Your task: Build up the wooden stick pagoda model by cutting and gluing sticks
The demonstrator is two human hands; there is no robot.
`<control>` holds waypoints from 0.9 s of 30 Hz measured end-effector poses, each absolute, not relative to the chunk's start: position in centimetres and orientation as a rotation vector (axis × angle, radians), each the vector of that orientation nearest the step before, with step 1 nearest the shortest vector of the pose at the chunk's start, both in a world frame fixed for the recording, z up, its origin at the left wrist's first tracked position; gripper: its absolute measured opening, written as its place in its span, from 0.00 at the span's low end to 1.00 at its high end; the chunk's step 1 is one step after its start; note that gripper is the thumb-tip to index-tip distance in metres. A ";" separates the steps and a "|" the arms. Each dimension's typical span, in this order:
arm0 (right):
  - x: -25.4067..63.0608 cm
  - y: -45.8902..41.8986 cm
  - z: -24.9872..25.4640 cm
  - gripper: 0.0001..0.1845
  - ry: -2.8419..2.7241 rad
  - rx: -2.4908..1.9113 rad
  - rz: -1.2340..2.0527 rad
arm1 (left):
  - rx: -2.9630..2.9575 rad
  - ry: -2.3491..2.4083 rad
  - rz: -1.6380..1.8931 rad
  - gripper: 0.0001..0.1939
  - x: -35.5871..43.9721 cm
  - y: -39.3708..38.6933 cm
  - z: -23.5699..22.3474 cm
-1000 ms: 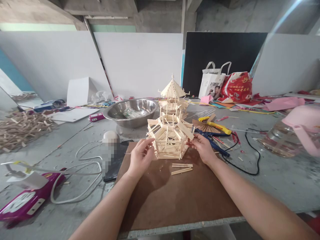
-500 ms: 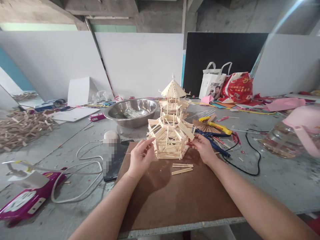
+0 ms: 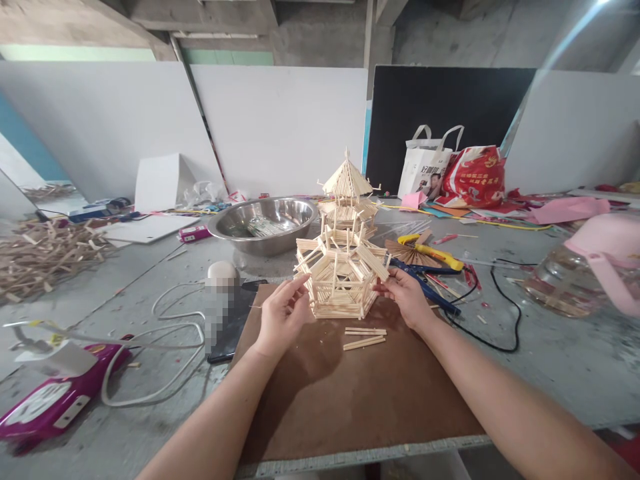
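An open six-sided frame of pale wooden sticks (image 3: 340,293) is set upright near the far edge of a flat brown board (image 3: 370,393), between two bare hands. Slanting panels of sticks are borne around its top. Its left side is met by the fingertips of the left hand (image 3: 289,303); whether anything is gripped there cannot be told. At its right side, the lower corner of a slanting panel is pinched by the fingers of the right hand (image 3: 395,287).

On the board, just in front of the frame, a few short pale sticks (image 3: 365,343) are laid flat. Directly behind the frame, a pale stick tower with a pointed roof (image 3: 347,183) is seen; whether the two are joined cannot be made out.

Beyond the board's left edge, a shiny round metal basin (image 3: 265,247) is placed on the grey tabletop (image 3: 530,380), and a dark flat device (image 3: 240,327), partly blurred, is placed nearer. Farther left, a purple and white power strip (image 3: 37,410) is plugged with a white adapter (image 3: 60,360). To the right, yellow and dark blue tool handles (image 3: 443,256) are seen near a clear jug with a pink lid (image 3: 560,287)
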State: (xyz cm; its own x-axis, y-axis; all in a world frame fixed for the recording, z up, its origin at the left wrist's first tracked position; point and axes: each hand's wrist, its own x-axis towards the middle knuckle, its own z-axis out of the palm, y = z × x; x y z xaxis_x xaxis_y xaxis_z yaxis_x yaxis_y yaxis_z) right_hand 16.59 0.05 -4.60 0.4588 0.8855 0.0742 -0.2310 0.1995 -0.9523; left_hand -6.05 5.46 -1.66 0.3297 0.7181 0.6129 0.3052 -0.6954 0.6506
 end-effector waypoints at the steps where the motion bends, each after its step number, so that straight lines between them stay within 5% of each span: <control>1: 16.6 0.0 -4.6 0.15 -0.745 -1.096 0.890 | 2.178 0.906 1.328 0.17 -6.0 5.4 -1.6; 27: 17.5 0.5 -4.5 0.16 -0.621 -1.106 0.760 | 2.201 0.739 0.976 0.25 -5.7 4.5 -1.1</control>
State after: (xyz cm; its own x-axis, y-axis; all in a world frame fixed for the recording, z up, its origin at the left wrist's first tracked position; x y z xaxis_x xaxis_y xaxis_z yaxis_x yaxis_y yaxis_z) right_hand 17.54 0.52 -4.54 0.5998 0.7972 0.0691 -0.2264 0.2519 -0.9409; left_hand -5.71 4.48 -1.10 0.5719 0.6909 0.4422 0.2388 -0.6559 0.7160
